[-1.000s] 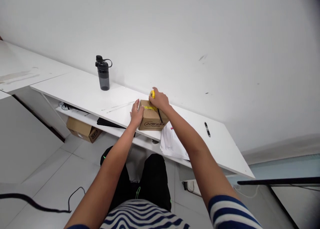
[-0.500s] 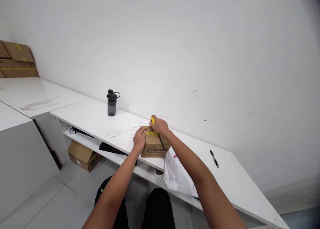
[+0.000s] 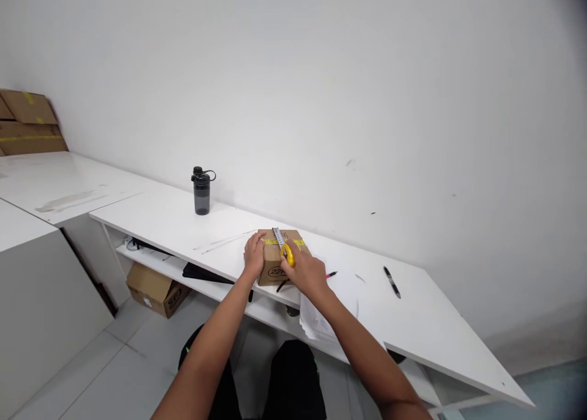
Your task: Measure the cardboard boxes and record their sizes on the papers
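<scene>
A small cardboard box (image 3: 274, 272) with yellow tape across its top stands near the front edge of the white desk (image 3: 233, 229). Against its left side rests my left hand (image 3: 254, 256), fingers curled over the top edge and steadying it. My right hand (image 3: 309, 275) is closed around a yellow tape measure (image 3: 288, 255). A short stretch of the metal blade (image 3: 277, 236) is out and lies over the box top toward the back edge. A dark strap hangs below the right hand in front of the box.
A dark shaker bottle (image 3: 202, 191) stands left by the wall. White papers (image 3: 339, 298) and a red-and-black pen (image 3: 331, 274) lie right of the box, with a black pen (image 3: 391, 282) beyond. An open carton (image 3: 153, 288) sits under the desk; more boxes (image 3: 32, 123) are stacked far left.
My right hand has moved from the box's back edge toward its front right with the tape measure, and the blade now shows across the top. My left hand keeps its place on the box.
</scene>
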Tool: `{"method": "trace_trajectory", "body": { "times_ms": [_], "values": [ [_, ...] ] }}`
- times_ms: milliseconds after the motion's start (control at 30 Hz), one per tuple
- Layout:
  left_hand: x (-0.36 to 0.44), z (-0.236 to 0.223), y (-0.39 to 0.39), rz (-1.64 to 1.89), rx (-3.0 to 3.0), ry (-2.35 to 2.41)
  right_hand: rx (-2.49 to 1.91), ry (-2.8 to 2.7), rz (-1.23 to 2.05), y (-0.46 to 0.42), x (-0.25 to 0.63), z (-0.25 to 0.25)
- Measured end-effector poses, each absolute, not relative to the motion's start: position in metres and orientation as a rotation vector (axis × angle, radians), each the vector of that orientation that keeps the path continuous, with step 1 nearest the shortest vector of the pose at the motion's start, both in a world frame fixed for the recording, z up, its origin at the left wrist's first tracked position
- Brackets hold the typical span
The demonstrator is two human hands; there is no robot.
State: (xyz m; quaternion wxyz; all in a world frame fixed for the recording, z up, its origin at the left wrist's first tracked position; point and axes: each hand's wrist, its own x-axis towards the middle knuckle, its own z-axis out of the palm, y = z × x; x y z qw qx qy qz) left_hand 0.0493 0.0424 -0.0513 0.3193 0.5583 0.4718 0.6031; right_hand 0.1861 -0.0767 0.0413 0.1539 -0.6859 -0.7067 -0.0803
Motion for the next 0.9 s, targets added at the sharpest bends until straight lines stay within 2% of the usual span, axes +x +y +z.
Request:
{"method": "trace_trajectory", "body": {
  "times_ms": [367,700,900],
  "values": [
    [0.051,-0.048,0.045,1.542,1.414,1.188,-1.988,-1.986,-0.116,-0.105,0.199,0.028],
    [0.049,-0.043,0.035,1.599,1.379,1.096,-1.864,-1.825,-0.082,-0.066,0.202,0.048],
    [-0.009,-0.058,0.023,1.518,1.254,0.989,-1.552,-1.572,0.247,-0.035,0.219,0.055]
  ]
}}
